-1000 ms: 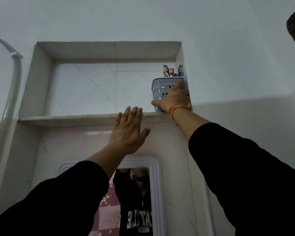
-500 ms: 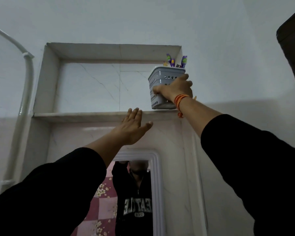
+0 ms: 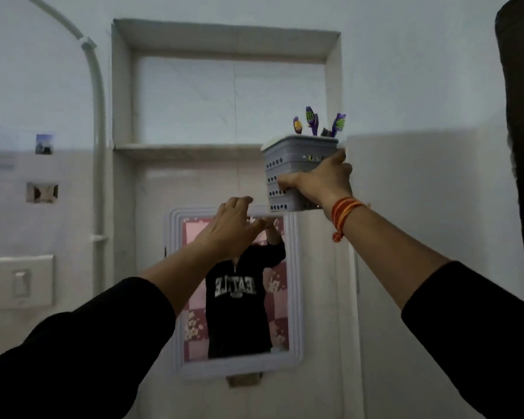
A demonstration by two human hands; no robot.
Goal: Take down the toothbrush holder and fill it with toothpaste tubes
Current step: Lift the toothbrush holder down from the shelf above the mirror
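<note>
A grey perforated toothbrush holder (image 3: pixel 288 160) with several purple toothbrushes (image 3: pixel 312 120) standing in it is off the shelf, in the air in front of the wall niche's lower right corner. My right hand (image 3: pixel 321 179) grips its side and lower part; an orange thread band circles that wrist. My left hand (image 3: pixel 233 226) is raised just left of and below the holder, fingers apart and slightly curled, holding nothing and not touching it. No toothpaste tubes are in view.
The recessed wall niche (image 3: pixel 224 86) has a stone shelf (image 3: pixel 188 149). Below it hangs a white-framed mirror (image 3: pixel 295 285) reflecting a person in a black sweatshirt. A pipe (image 3: pixel 99 146) runs down the left wall beside a switch plate (image 3: pixel 23 281). A dark edge (image 3: pixel 521 116) stands far right.
My right hand lifted the holder off the shelf and brought it down and toward me. My left hand dropped from the shelf edge toward the holder's underside. The view tilted downward.
</note>
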